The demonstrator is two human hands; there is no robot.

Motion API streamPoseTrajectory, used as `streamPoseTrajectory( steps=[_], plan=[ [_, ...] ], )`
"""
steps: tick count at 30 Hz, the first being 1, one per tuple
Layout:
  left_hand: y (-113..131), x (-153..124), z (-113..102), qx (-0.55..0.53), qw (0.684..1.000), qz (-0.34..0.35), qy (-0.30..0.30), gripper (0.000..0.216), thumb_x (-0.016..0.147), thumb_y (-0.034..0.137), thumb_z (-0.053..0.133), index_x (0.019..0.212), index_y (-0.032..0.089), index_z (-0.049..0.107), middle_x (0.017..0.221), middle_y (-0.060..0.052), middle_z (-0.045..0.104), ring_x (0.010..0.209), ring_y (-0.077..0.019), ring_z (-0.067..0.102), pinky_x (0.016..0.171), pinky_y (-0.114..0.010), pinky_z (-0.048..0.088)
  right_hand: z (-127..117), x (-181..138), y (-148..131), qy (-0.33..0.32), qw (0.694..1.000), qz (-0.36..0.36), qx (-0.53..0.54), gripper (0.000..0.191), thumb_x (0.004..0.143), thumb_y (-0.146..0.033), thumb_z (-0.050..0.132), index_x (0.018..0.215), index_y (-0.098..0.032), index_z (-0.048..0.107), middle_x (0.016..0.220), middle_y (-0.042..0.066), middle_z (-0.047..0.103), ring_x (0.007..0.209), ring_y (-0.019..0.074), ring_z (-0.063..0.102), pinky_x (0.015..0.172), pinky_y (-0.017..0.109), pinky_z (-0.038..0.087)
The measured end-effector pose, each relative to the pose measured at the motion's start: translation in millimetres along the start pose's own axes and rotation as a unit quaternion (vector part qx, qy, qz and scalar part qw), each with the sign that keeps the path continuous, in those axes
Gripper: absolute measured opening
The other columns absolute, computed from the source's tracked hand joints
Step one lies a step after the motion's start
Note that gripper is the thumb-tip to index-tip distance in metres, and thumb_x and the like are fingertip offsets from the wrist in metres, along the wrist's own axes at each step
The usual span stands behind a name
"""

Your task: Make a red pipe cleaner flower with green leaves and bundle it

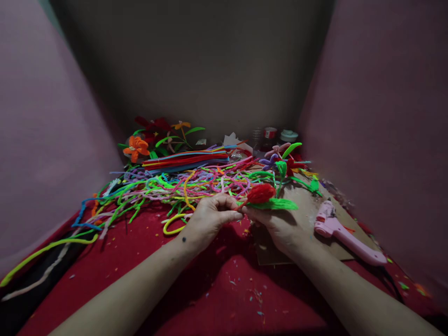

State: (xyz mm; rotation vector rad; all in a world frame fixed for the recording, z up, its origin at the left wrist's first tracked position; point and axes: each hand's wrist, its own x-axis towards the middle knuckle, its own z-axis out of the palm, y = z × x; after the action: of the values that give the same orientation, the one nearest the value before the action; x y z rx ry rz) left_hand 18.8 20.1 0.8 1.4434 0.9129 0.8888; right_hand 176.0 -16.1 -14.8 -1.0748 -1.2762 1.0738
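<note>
A flower of red fuzzy pipe cleaner (261, 193) points to the right, held above the middle of the red cloth. Along its lower side lies a bright green pipe-cleaner leaf (280, 204). My left hand (212, 215) pinches the stem end between thumb and fingers. From the other side, my right hand (276, 226) closes on the flower's base with its thumb and fingertips, just under the leaf. Both sets of fingertips nearly meet there, and they hide part of the stem.
A tangle of coloured pipe cleaners (206, 182) spreads behind my hands, with a straight bundle (189, 158) beyond it. Finished flowers (136, 148) stand back left. On the right, a pink glue gun (346, 238) lies across a brown board (297, 254). Scraps dot the red cloth (224, 298).
</note>
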Motion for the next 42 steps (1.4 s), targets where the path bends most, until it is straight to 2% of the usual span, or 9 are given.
streamPoseTrajectory(
  steps=[3,7,10,16,20,25,32,35,42],
  plan=[
    [-2,-2,2,-0.052,0.998,-0.021,-0.005,0.011,0.058,0.011,0.069,0.062,0.012,0.059,0.064,0.002,0.057,0.061,-0.0085,0.053,0.063,-0.022,0.043,1,1,-2,-0.002,0.999,0.018,0.041,0.019,0.069,-0.025,0.064,0.055,-0.019,0.052,0.053,-0.003,0.044,0.055,0.0131,0.043,0.054,0.028,0.035],
    [-3,-5,4,-0.098,0.993,-0.059,-0.018,0.013,0.063,0.017,0.067,0.069,0.012,0.057,0.063,-0.001,0.061,0.052,-0.0109,0.056,0.051,-0.024,0.048,1,2,1,-0.015,0.996,0.043,0.078,0.016,0.07,-0.026,0.063,0.058,-0.018,0.056,0.056,-0.003,0.047,0.053,0.0108,0.04,0.053,0.027,0.033],
    [-3,-6,5,-0.086,0.994,-0.062,-0.006,0.014,0.067,0.019,0.065,0.074,0.013,0.055,0.06,-0.002,0.064,0.041,-0.0099,0.054,0.042,-0.022,0.043,2,2,1,-0.018,0.995,0.035,0.093,0.013,0.069,-0.027,0.063,0.062,-0.017,0.06,0.056,-0.003,0.049,0.053,0.0103,0.039,0.053,0.026,0.032],
    [-4,-6,4,-0.054,0.997,-0.061,0.016,0.016,0.067,0.022,0.066,0.072,0.015,0.053,0.05,0.001,0.059,0.034,-0.0064,0.046,0.036,-0.017,0.033,4,3,-4,-0.013,0.994,0.015,0.104,0.01,0.068,-0.025,0.064,0.066,-0.017,0.061,0.057,-0.004,0.048,0.056,0.0097,0.039,0.054,0.024,0.032],
    [-4,-4,2,-0.129,0.988,-0.082,-0.002,0.02,0.062,0.017,0.07,0.069,0.015,0.052,0.049,0.007,0.049,0.038,-0.0016,0.039,0.039,-0.014,0.026,5,3,-4,-0.001,0.992,0.011,0.122,0.006,0.068,-0.021,0.063,0.065,-0.017,0.06,0.057,-0.005,0.047,0.056,0.0092,0.039,0.054,0.024,0.032],
    [-2,-2,-1,-0.214,0.971,-0.096,-0.05,0.016,0.064,0.018,0.068,0.074,0.014,0.056,0.057,0.005,0.047,0.045,-0.0019,0.037,0.043,-0.016,0.024,4,4,-5,0.016,0.993,0.024,0.116,0.016,0.066,-0.023,0.063,0.056,-0.016,0.054,0.051,-0.005,0.044,0.05,0.0076,0.032,0.049,0.024,0.028],
    [-6,-1,-1,-0.167,0.981,-0.072,-0.063,0.015,0.073,0.027,0.063,0.074,0.012,0.059,0.05,0.004,0.047,0.043,-0.0033,0.035,0.044,-0.018,0.025,1,4,-4,0.018,0.993,0.046,0.106,0.016,0.067,-0.027,0.065,0.057,-0.016,0.056,0.05,-0.005,0.048,0.048,0.0072,0.033,0.049,0.024,0.026],
    [-8,0,-2,-0.142,0.987,-0.066,-0.039,0.015,0.07,0.025,0.065,0.069,0.011,0.06,0.052,0.002,0.053,0.045,-0.0047,0.042,0.046,-0.018,0.03,1,3,-5,0.02,0.994,0.055,0.097,0.015,0.066,-0.028,0.065,0.06,-0.016,0.058,0.05,-0.005,0.048,0.048,0.0074,0.034,0.049,0.024,0.027],
    [-11,0,0,-0.152,0.988,-0.028,0.013,0.01,0.064,0.017,0.069,0.072,0.012,0.064,0.064,0.0,0.06,0.056,-0.0075,0.054,0.056,-0.02,0.041,1,3,-1,0.026,0.99,0.067,0.121,0.018,0.066,-0.03,0.065,0.062,-0.015,0.057,0.052,-0.005,0.046,0.049,0.007,0.032,0.047,0.023,0.024]
  ],
)
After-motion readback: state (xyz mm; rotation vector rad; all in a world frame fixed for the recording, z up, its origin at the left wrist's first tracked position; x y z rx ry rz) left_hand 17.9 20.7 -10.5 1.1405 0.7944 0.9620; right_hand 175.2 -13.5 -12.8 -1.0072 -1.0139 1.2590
